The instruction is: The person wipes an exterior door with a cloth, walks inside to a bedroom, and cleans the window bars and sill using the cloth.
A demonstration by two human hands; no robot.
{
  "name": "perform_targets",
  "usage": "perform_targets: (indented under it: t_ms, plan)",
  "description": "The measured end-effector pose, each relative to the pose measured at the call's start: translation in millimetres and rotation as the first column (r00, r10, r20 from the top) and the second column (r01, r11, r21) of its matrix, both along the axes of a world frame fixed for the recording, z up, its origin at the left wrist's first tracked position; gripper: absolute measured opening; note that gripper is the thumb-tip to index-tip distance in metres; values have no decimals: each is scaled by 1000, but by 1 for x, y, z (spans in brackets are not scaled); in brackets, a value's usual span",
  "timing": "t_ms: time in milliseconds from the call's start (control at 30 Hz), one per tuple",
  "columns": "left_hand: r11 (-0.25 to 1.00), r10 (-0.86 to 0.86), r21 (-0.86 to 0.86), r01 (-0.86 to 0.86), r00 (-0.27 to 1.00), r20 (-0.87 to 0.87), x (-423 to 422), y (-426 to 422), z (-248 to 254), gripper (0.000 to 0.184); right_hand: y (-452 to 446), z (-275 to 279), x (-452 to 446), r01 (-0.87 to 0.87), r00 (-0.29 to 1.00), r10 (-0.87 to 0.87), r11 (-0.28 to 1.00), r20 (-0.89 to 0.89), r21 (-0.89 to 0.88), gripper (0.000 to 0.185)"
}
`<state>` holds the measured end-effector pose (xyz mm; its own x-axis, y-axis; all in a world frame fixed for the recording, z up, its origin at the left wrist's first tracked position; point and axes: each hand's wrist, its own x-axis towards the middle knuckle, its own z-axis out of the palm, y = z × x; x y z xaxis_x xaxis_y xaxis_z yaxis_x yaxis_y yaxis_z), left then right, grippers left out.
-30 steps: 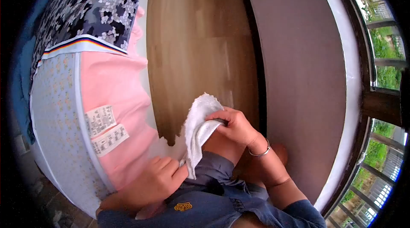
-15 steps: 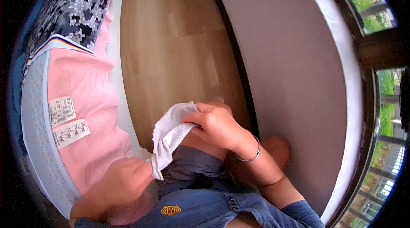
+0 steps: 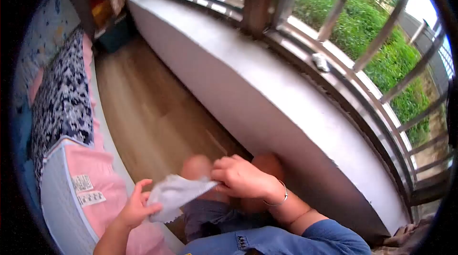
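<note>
A small white cloth (image 3: pixel 179 195), knitted in look, stretches between my two hands above my lap. My right hand (image 3: pixel 243 176), with a silver bangle at the wrist, pinches the cloth's right end. At the left end, my left hand (image 3: pixel 136 208) has its thumb against the cloth's edge and its fingers raised and spread a little, holding it loosely. Below the cloth are my knees and dark shorts.
To the left is a bed with a pink sheet (image 3: pixel 107 207), white labels (image 3: pixel 90 197) and a dark patterned mat (image 3: pixel 64 97). Wood flooring (image 3: pixel 143 102) runs ahead. On the right stands a white ledge (image 3: pixel 267 88) under barred windows, with a small silvery object (image 3: pixel 320 62) on the sill.
The view has swung up and toward the windows. My left hand has loosened from a closed fist to a lighter hold, and the cloth now lies more level and spread.
</note>
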<state>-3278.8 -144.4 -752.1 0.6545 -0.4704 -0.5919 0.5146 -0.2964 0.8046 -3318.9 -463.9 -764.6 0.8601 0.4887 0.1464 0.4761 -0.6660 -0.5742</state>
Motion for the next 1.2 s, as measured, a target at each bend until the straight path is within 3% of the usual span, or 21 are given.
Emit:
perform_targets:
  t_ms: [33, 100, 167, 200, 233, 300, 333, 367, 400, 433, 500, 567, 667, 700, 767, 833, 900, 967, 1067, 1167, 1200]
  plan:
    - [1000, -19, 2, 19, 999, 34, -1, -5, 0, 72, -7, -3, -6, -26, 999, 27, 997, -20, 70, 19]
    - [947, -294, -138, 289, 956, -13, 0, -15, 3, 79, -16, 12, -21, 25, 962, 8, 993, -272, 118, 26]
    - [743, -668, 111, 661, 719, 190, 3, -35, 13, 77, -25, 19, -32, 60, 970, -17, 983, -242, 171, 33]
    - [672, -735, 145, 727, 630, 251, 0, -47, 14, 59, -29, 24, -38, 74, 964, -23, 980, -264, 187, 33]
    - [662, -743, 153, 733, 616, 262, 6, -60, 10, 59, -33, 28, -44, 90, 956, -28, 975, -291, 201, 33]
    - [75, -973, 462, 884, -38, 230, 30, -94, -3, 44, -42, 36, -55, 129, 948, -80, 982, -307, 140, 32]
    - [36, -956, 575, 817, -139, 257, 36, -111, -1, 31, -47, 39, -61, 119, 978, -94, 984, -184, 129, 30]
    - [102, -952, 666, 739, -121, 280, 41, -128, 0, 26, -52, 42, -69, 112, 993, -106, 987, -58, 119, 29]
    - [270, -858, 642, 718, -123, 499, 48, -142, -6, 25, -57, 47, -80, 174, 983, -179, 977, 36, 124, 17]
    - [220, -921, 692, 688, -87, 379, 46, -171, 27, 27, -68, 40, -84, 204, 959, -216, 976, 185, 81, 14]
    - [402, -754, 656, 639, -176, 633, 50, -202, 33, 29, -83, 52, -105, 416, 850, -390, 909, 354, 3, 14]
    - [574, -554, 556, 601, -215, 804, 49, -229, 36, 30, -85, 82, -132, 614, 760, -567, 787, 316, -63, 15]
    - [724, -248, 419, 548, -361, 899, 38, -259, 63, 25, -87, 114, -161, 792, 588, -698, 600, 408, -114, 11]
    - [711, -234, 420, 564, -374, 897, 34, -264, 69, 25, -90, 119, -169, 828, 542, -725, 548, 425, -120, 10]
    - [695, -242, 284, 660, -157, 957, 28, -270, 77, 26, -96, 130, -179, 860, 493, -783, 504, 380, -78, 12]
    - [709, -213, 262, 655, -156, 965, 21, -276, 83, 22, -101, 142, -185, 892, 447, -855, 448, 262, -62, 13]
    - [713, -326, 224, 664, 32, 945, 18, -281, 84, 17, -106, 149, -188, 913, 394, -919, 391, -3, 119, 14]
    - [723, -241, 191, 664, -17, 970, 14, -290, 90, 16, -111, 151, -184, 856, 359, -895, 203, -264, 476, 14]
    - [757, -21, 128, 641, -172, 985, 8, -310, 109, 14, -124, 152, -179, 613, 483, -849, 153, -215, 775, 15]
    - [747, 38, 88, 659, -175, 984, 6, -332, 130, 16, -126, 166, -168, 319, 452, -888, 72, -85, 945, 22]
    - [764, 65, 57, 643, -165, 984, 3, -341, 136, 14, -135, 170, -171, 288, 471, -882, 114, -37, 951, 27]
